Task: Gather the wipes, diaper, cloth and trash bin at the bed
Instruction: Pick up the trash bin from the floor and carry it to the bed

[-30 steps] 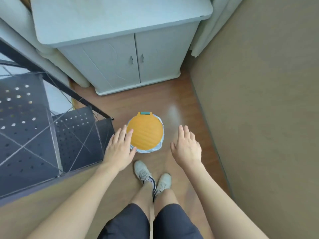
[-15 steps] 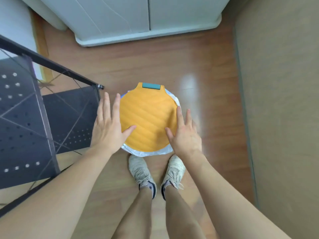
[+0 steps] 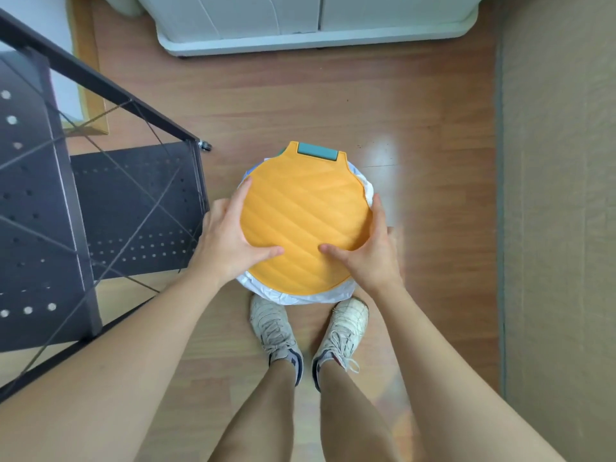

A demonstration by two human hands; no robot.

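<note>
A round trash bin with an orange ribbed lid, a teal catch at its far edge and a white liner bag spilling over the rim stands on the wooden floor just ahead of my feet. My left hand clasps its left side, thumb lying on the lid. My right hand clasps the right side the same way, fingers curled around the rim. The bin's body is hidden under the lid. No wipes, diaper or cloth are in view.
A black perforated metal rack with a caster stands close on the left. A pale cabinet base lies ahead. A beige wall runs along the right. My shoes are right behind the bin.
I have bent lower toward the bin. Both hands went from hovering open beside it to closing on its two sides, thumbs now on the lid.
</note>
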